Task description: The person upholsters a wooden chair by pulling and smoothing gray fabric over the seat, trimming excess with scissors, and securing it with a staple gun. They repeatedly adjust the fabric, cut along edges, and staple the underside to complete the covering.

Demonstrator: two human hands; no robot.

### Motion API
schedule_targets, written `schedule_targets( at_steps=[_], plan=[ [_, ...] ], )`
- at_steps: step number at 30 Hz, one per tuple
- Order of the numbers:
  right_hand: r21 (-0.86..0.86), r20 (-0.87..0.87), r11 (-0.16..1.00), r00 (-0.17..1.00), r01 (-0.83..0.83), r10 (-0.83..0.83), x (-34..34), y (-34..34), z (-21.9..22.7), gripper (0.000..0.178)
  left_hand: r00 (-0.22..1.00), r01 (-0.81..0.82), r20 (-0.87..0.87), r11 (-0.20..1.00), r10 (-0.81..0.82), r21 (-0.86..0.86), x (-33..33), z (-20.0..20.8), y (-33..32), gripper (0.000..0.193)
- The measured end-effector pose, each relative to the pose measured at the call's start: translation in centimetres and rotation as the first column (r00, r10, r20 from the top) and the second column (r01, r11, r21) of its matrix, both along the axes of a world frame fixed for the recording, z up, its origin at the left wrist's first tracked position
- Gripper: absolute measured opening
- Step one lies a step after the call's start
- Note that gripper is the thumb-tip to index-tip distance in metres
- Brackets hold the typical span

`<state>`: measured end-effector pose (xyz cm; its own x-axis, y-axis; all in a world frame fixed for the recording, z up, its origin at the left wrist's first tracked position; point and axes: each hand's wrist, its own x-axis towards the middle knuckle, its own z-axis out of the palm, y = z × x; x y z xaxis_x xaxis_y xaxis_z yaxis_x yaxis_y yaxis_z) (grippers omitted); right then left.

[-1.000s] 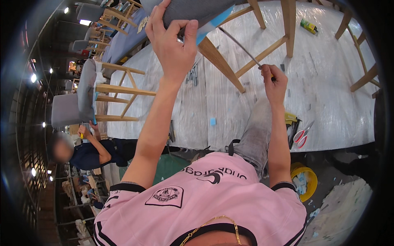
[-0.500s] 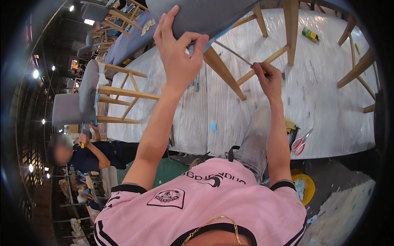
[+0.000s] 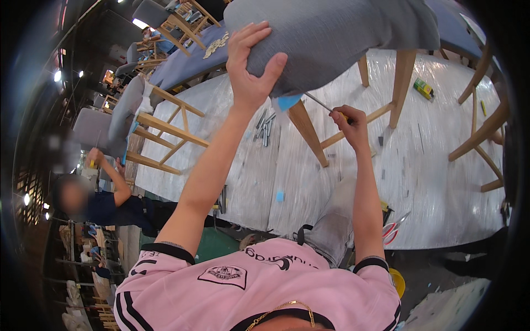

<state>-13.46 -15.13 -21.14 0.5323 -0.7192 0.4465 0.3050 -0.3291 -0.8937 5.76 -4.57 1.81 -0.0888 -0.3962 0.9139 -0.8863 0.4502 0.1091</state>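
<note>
aslant, thin-shafted tool (image 3: 319,102), pointing up-left, toward grey seat (image 3: 337,44)

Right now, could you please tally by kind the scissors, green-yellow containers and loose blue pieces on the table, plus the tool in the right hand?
Scissors: 1
Green-yellow container: 1
Loose blue piece: 1
Tool in the right hand: 1
Total: 4

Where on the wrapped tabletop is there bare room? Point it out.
Widest: tabletop between the scissors and the chair leg at right. Smaller: between the metal pieces and blue scrap. Crowded: under the gray seat, where the right hand holds a screwdriver-like tool.
</note>
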Motion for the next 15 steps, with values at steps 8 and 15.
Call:
schedule_targets(
  at_steps=[8,15],
  plan=[
    [-0.103,-0.038,0.995,0.999,0.014,-0.018,-0.6,-0.6,5.1,0.031,0.999,-0.024,0.029,1.0,0.025,-0.017,-0.4,-0.2,0.3,0.049],
    [-0.396,-0.154,0.915,0.976,0.081,-0.153,-3.3,-2.8,10.4,0.034,1.0,-0.03,-0.001,0.999,0.03,0.02,-0.6,-0.4,0.6,0.05]
  ],
)
